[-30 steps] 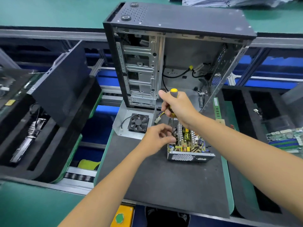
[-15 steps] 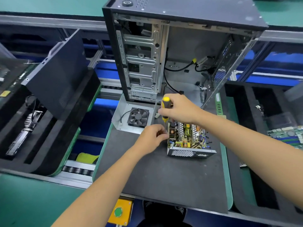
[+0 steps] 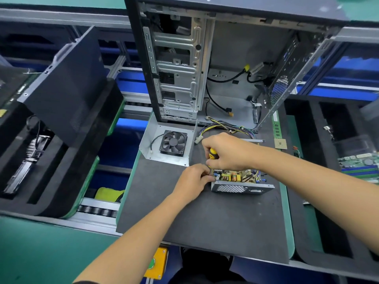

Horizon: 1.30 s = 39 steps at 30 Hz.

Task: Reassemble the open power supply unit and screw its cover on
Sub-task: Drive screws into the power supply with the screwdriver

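Note:
The open power supply unit (image 3: 242, 186) lies on the dark foam mat (image 3: 205, 218), its circuit board bare on top and its perforated metal wall facing me. Its cover (image 3: 164, 158), a bent grey sheet carrying a black fan (image 3: 174, 142), lies apart on the mat to the upper left. My right hand (image 3: 227, 151) grips a yellow and black screwdriver (image 3: 212, 153), pointed down at the unit's left corner. My left hand (image 3: 193, 180) pinches at that same corner, fingertips touching the unit's edge. The screwdriver tip is hidden between my hands.
An open computer case (image 3: 225, 58) stands upright behind the mat, with a bundle of coloured wires (image 3: 225, 127) trailing from it. A black side panel (image 3: 65, 89) leans in foam trays at the left. A RAM stick (image 3: 276, 126), a CPU chip (image 3: 280, 144) and a motherboard (image 3: 361, 165) lie at right.
My right hand has lowered the screwdriver from over the unit's far end down to its left corner. My left hand stays pinched at that corner. The view has tilted down.

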Available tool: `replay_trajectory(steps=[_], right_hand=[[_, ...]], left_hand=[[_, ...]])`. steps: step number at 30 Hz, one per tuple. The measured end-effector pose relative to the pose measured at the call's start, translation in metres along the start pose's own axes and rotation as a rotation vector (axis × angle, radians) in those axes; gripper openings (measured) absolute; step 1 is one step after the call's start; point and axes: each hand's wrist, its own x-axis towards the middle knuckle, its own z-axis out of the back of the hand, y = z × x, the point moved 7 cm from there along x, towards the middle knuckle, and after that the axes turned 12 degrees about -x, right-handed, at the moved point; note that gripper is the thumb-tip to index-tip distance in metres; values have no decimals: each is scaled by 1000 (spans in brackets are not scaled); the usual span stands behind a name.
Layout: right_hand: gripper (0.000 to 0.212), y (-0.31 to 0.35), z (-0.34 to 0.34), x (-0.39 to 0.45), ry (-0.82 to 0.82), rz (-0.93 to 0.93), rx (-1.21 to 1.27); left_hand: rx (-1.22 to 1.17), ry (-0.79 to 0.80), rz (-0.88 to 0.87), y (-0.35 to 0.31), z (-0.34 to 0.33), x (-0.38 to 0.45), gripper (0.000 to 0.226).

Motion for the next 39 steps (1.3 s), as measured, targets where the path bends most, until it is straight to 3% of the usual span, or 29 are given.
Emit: replay_trajectory(steps=[5, 10, 15, 20, 30, 35, 39], right_hand=[[21, -1, 0, -4, -5, 14, -10], [34, -5, -1, -10, 16, -14, -3], [23, -7, -6, -13, 19, -32, 10], [29, -9, -11, -15, 15, -32, 15], [18, -5, -9, -15, 49, 7, -42], [8, 15, -10, -14, 47, 117, -340], [6, 24, -13, -18, -11, 93, -565]], left_hand=[[30, -55, -21, 0, -4, -1, 13], [23, -58, -4, 1, -5, 0, 11], [-46, -13, 45, 11, 0, 1, 19], [-153, -31, 55, 19, 2, -3, 15], [-98, -40, 21, 11, -4, -4, 20], [-52, -9, 55, 12, -10, -2, 13], [-55, -26, -3, 0, -4, -2, 48]])
